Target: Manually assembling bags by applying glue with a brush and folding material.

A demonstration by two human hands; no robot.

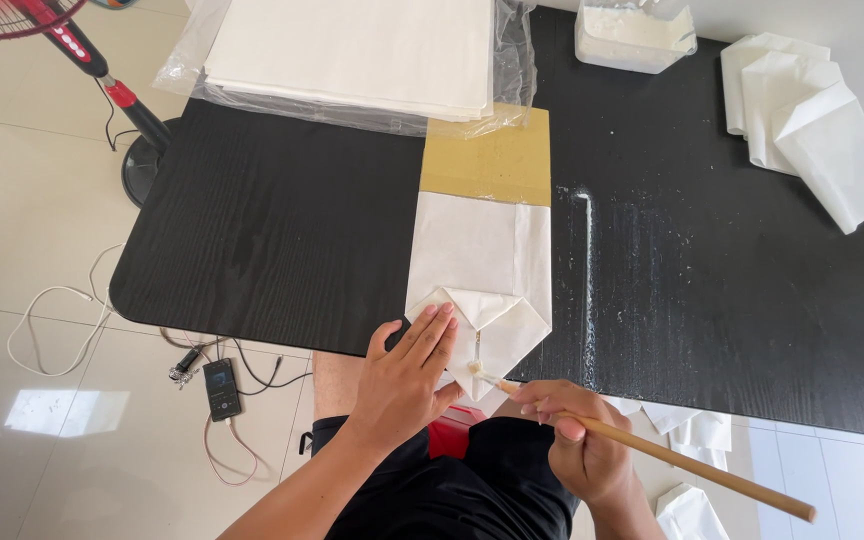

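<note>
We see a folded white paper bag (479, 270) at the near edge of the black surface (272, 230). Our left hand (407, 375) presses its folded end, fingers (435, 335) flat and slightly apart. Our right hand (567, 440), fingers clamped on a wooden brush (652, 450), touches the tip to the bag's fold. Beyond the bag lie a yellow board (487, 160) and wrapped paper sheets (352, 50); left of the bag, over pale floor tiles (22, 200), stands a fan (82, 50)

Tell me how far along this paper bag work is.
Done: three finished bags lie at the table's far right. In hand: left hand presses the bag's folded bottom while right hand brushes glue with a stick brush. Left: a stack of sheets.
</note>
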